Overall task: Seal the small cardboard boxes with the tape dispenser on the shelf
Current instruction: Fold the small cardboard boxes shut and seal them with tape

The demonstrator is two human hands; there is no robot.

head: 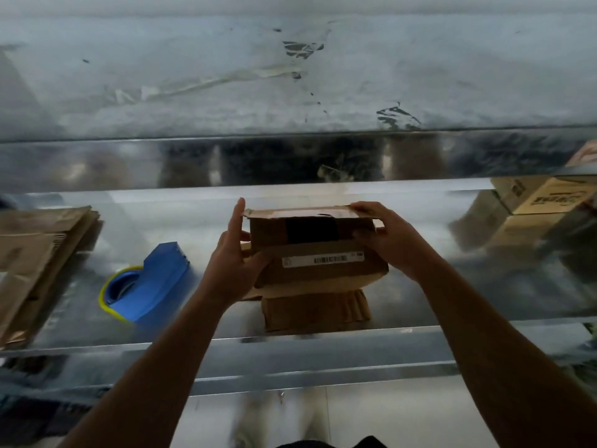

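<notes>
A small brown cardboard box (pixel 319 250) with a white barcode label and a dark tape patch stands on the metal shelf (pixel 452 286), resting on another flat piece of cardboard (pixel 316 307). My left hand (pixel 232 257) grips the box's left side, fingers up along its edge. My right hand (pixel 387 237) holds the right side, thumb and fingers pressing the top flap down. A blue tape dispenser (pixel 151 286) with a yellow-rimmed roll lies on the shelf to the left of the box, touched by neither hand.
Flattened brown cardboard pieces (pixel 35 263) are stacked at the shelf's left end. More printed cardboard boxes (pixel 542 202) sit at the far right. A second metal shelf (pixel 290 92) runs overhead, close above the box. The shelf's front lip (pixel 290 350) crosses below my wrists.
</notes>
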